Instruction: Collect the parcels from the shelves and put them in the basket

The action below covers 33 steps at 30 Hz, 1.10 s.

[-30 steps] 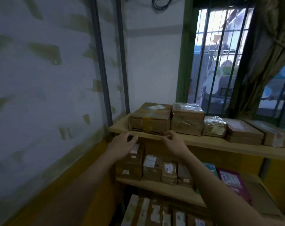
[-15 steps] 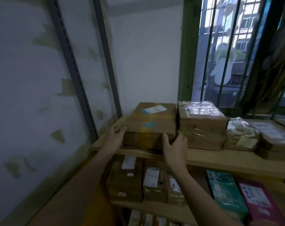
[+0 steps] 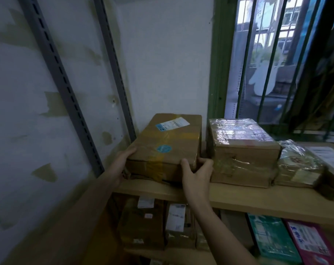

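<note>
A brown cardboard parcel (image 3: 168, 144) with a white label and a round blue sticker lies at the left end of the top wooden shelf (image 3: 238, 197), on top of a flatter parcel. My left hand (image 3: 124, 159) grips its left front corner. My right hand (image 3: 197, 173) grips its right front corner, thumb on the front face. A taller parcel wrapped in clear tape (image 3: 242, 150) stands just to the right, close to my right hand. No basket is in view.
More wrapped parcels (image 3: 298, 167) run along the top shelf to the right. The shelf below holds several upright brown parcels (image 3: 143, 222), a teal box (image 3: 271, 240) and a pink box (image 3: 311, 243). Grey slotted uprights (image 3: 66, 88) stand at the left wall. A barred window (image 3: 277, 60) is behind.
Both hands rose from below the shelf edge to the left parcel and closed on its front corners. The camera moved closer and higher.
</note>
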{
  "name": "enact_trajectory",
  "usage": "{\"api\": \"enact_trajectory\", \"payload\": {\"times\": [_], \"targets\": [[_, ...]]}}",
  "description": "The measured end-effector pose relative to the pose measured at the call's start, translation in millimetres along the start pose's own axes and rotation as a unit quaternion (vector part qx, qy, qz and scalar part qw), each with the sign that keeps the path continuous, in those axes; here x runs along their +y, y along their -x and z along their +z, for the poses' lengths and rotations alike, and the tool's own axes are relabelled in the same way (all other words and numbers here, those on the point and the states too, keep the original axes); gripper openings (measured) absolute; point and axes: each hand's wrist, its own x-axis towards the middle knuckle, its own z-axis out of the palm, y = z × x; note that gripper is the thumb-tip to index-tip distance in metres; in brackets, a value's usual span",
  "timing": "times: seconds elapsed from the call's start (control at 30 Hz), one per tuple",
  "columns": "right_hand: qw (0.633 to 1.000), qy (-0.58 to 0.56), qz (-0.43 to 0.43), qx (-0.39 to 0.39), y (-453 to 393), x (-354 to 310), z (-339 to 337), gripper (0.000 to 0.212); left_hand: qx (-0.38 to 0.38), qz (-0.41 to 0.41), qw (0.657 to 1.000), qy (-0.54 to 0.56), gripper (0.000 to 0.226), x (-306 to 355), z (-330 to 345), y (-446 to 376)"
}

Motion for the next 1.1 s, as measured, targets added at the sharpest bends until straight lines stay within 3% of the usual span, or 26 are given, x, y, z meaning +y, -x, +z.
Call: {"api": "enact_trajectory", "payload": {"times": [0.07, 0.2, 0.3, 0.37, 0.47, 0.57, 0.8, 1.1], "targets": [[1.000, -0.026, -0.011, -0.007, -2, -1, 5, 0.036, -0.016, 0.016, 0.997, 0.068, 0.087, -4, -8, -6], [0.996, -0.037, -0.073, -0.031, -8, -10, 16, 0.046, -0.047, 0.074, 0.975, 0.202, 0.066, 0, -17, -4], [0.994, -0.025, -0.080, -0.077, -19, -15, 22, 0.051, -0.094, 0.117, 0.959, 0.242, 0.076, -4, -36, -9], [0.992, -0.024, -0.075, -0.103, -26, -19, 24, 0.066, -0.116, 0.126, 0.949, 0.265, 0.079, -7, -48, -9], [0.987, -0.040, -0.090, -0.130, -31, -22, 30, 0.073, -0.163, 0.130, 0.947, 0.245, 0.105, -13, -60, -13], [0.985, -0.058, -0.114, -0.120, -29, -14, 34, 0.072, -0.186, 0.148, 0.941, 0.240, 0.091, -12, -66, -13], [0.984, -0.066, -0.129, -0.106, -20, -16, 40, 0.065, -0.191, 0.171, 0.941, 0.220, 0.081, -4, -73, -9], [0.986, -0.034, -0.125, -0.105, -15, -15, 33, 0.067, -0.161, 0.194, 0.965, 0.076, 0.112, 9, -65, -10]]}}
